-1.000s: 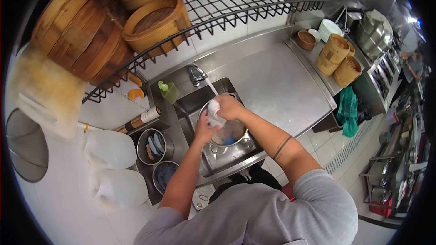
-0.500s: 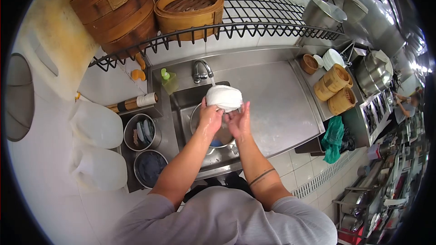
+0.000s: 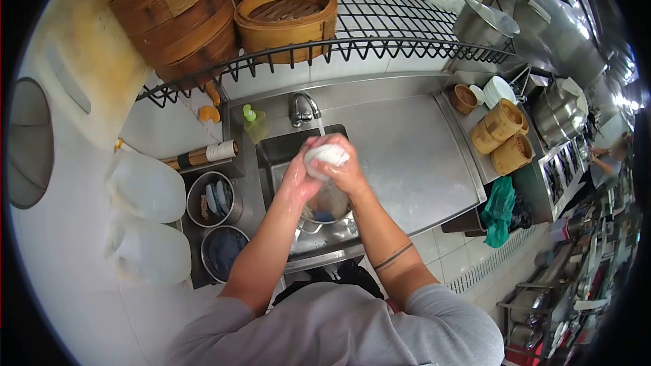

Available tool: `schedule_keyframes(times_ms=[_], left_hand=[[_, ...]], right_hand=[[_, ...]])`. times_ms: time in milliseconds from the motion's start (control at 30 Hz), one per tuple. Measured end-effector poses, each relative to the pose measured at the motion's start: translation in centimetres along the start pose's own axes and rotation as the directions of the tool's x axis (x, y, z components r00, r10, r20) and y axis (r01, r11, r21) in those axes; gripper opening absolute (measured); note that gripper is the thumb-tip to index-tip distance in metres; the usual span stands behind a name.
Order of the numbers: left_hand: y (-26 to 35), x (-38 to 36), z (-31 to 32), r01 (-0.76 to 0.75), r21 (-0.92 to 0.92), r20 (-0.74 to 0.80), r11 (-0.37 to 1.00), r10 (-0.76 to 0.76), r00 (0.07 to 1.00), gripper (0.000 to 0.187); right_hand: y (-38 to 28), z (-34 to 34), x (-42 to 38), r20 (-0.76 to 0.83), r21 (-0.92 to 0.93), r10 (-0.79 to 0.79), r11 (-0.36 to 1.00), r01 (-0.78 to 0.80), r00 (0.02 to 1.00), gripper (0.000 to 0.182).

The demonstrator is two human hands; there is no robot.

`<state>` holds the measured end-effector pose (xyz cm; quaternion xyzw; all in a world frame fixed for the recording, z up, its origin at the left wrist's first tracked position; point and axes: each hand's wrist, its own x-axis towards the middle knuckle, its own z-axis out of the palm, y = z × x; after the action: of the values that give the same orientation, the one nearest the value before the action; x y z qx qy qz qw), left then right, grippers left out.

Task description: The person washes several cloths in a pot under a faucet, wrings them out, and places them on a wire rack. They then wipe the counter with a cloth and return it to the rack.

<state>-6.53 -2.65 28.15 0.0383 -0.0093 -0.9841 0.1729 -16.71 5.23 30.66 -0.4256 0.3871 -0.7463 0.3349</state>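
A bunched-up white cloth (image 3: 327, 156) is squeezed between my two hands over the sink (image 3: 272, 151). My left hand (image 3: 297, 175) wraps its left side, and my right hand (image 3: 348, 171) closes round the right side. Water runs from the faucet (image 3: 305, 110) just behind the cloth. Below my hands stands a metal pot (image 3: 313, 226) with cloudy water; something blue shows in it. My hands and forearms hide much of the pot.
A soap bottle (image 3: 255, 125) stands left of the faucet. Two metal containers (image 3: 224, 251) and plastic jugs (image 3: 150, 186) are at the left. Bamboo steamers (image 3: 288, 24) sit on a wire rack (image 3: 386, 44) above. A steel counter (image 3: 413, 156) extends right; a person (image 3: 608, 163) is farther off.
Both hands have closed in on the cloth, pressing it from a wide round bundle into a small ball. They have come together, slightly nearer to me.
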Motion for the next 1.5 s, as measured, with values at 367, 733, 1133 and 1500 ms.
schedule_keyframes(times_ms=[367, 733, 1133, 1500], left_hand=[[-2.2, 0.0, 8.7, -0.573, 0.535, 0.817, -0.621, 0.209, 0.537, 0.021], [-5.3, -1.8, -3.0, -0.602, -0.015, 0.457, -0.799, -0.541, 0.706, 0.01], [-7.6, -9.0, 4.2, -0.479, 0.451, 0.676, -0.753, -0.062, 0.734, 0.018], [-1.9, -7.1, -5.1, -0.214, 0.757, 0.22, -0.617, -0.068, 0.973, 0.026]], right_hand=[[-1.1, -2.1, 3.6, 0.027, 0.709, 0.487, 0.606, -0.36, 0.873, 0.025], [2.7, -0.7, 3.0, 0.304, -0.767, 0.818, 0.514, -0.384, 0.489, 0.016], [-29.2, 2.5, 3.9, 0.236, -0.926, -0.312, 0.215, 0.311, 0.92, 0.011], [-35.9, -3.8, 27.1, -0.372, -0.925, 0.158, 0.013, -0.379, 0.915, 0.062]])
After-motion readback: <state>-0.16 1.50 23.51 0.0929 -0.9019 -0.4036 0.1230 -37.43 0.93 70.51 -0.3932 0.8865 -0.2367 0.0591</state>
